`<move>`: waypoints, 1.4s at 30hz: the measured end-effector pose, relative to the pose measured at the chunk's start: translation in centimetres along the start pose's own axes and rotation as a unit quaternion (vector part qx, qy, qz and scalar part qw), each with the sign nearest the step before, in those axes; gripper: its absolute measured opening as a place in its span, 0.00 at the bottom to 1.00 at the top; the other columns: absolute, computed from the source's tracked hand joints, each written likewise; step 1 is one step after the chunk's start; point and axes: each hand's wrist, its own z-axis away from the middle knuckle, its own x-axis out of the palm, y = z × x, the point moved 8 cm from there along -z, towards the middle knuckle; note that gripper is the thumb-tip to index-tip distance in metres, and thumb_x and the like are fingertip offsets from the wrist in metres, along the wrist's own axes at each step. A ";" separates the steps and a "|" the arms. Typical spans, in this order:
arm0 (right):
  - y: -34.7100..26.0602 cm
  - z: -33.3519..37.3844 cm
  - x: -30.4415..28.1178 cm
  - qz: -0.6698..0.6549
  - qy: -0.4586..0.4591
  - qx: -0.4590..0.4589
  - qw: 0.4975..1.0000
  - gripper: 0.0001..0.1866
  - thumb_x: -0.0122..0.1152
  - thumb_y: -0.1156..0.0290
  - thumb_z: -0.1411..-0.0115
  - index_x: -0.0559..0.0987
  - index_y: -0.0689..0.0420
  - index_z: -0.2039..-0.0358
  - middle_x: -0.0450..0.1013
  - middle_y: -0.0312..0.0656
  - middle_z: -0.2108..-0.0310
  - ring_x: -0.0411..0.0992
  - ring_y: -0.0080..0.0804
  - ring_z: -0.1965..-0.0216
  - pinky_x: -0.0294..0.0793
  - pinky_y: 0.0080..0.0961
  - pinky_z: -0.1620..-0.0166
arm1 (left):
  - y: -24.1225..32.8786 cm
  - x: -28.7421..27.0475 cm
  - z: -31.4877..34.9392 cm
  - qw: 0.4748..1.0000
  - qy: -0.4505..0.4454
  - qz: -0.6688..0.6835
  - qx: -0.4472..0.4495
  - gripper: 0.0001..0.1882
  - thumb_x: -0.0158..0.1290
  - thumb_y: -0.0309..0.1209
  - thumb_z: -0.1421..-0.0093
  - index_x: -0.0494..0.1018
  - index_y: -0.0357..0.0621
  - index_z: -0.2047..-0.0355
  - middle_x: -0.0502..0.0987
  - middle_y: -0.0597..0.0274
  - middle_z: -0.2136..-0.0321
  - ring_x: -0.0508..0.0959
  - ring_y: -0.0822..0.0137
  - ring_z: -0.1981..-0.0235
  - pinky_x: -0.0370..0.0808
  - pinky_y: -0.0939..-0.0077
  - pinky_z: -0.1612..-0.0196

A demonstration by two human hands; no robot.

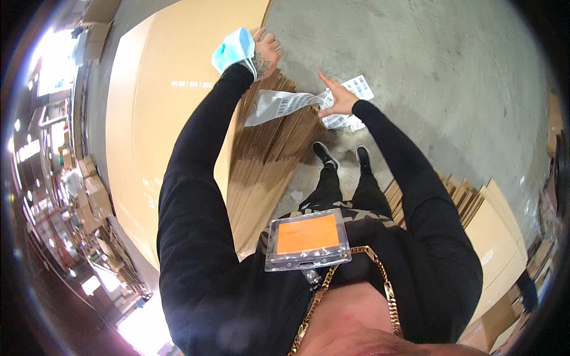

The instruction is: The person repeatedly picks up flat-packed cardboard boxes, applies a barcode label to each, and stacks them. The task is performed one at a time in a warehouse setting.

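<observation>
My left hand point(268, 54) is closed at the edge of a tall stack of flat cardboard sheets point(178, 44). Whatever its curled fingers may hold is hidden. A light blue face mask point(234, 50) hangs round that wrist. A white strip of printed labels point(270, 107) runs, twisted, across the stack's layered edges to my right hand point(338, 99). There the thumb and index finger stand apart, while the other fingers are partly hidden against the strip, which appears held in the hand. More of the strip trails beyond it over the floor.
Grey concrete floor point(427, 65) spreads ahead and to the right. Another stack of flat cardboard point(496, 237) stands close at my right side. Cartons point(95, 193) and shelving line the far left. My shoes point(363, 159) are beside the big stack.
</observation>
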 end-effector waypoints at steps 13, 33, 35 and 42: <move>-6.6 -3.3 2.3 -0.015 0.053 -0.050 0.997 0.11 0.63 0.64 0.41 0.79 0.59 0.65 0.77 0.53 0.67 0.74 0.55 0.63 0.73 0.44 0.60 | 17.8 8.2 21.1 0.276 0.188 0.581 -0.742 0.17 0.62 0.32 0.44 0.73 0.34 0.60 0.80 0.60 0.67 0.77 0.72 0.68 0.73 0.78 0.65; -2.7 -5.5 7.1 -0.422 -0.169 0.183 0.872 0.11 0.65 0.66 0.37 0.83 0.62 0.62 0.79 0.36 0.68 0.75 0.22 0.66 0.72 0.22 0.60 | 19.4 12.3 21.7 0.090 0.370 0.682 -0.625 0.12 0.57 0.42 0.35 0.79 0.47 0.66 0.81 0.72 0.70 0.76 0.78 0.72 0.69 0.81 0.71; -2.4 -5.4 8.0 -0.459 -0.164 0.219 0.845 0.15 0.66 0.64 0.37 0.81 0.63 0.58 0.79 0.40 0.66 0.75 0.24 0.66 0.74 0.23 0.60 | 19.3 12.7 21.5 0.091 0.383 0.693 -0.604 0.14 0.57 0.43 0.35 0.79 0.45 0.63 0.81 0.70 0.68 0.77 0.77 0.70 0.71 0.80 0.66; -0.9 -3.9 3.4 -0.216 0.026 0.118 0.969 0.21 0.65 0.60 0.38 0.77 0.62 0.52 0.79 0.44 0.63 0.76 0.29 0.62 0.75 0.28 0.57 | 21.9 12.8 20.8 0.070 0.344 0.766 -0.538 0.14 0.54 0.41 0.33 0.77 0.42 0.59 0.81 0.66 0.66 0.79 0.73 0.66 0.76 0.75 0.60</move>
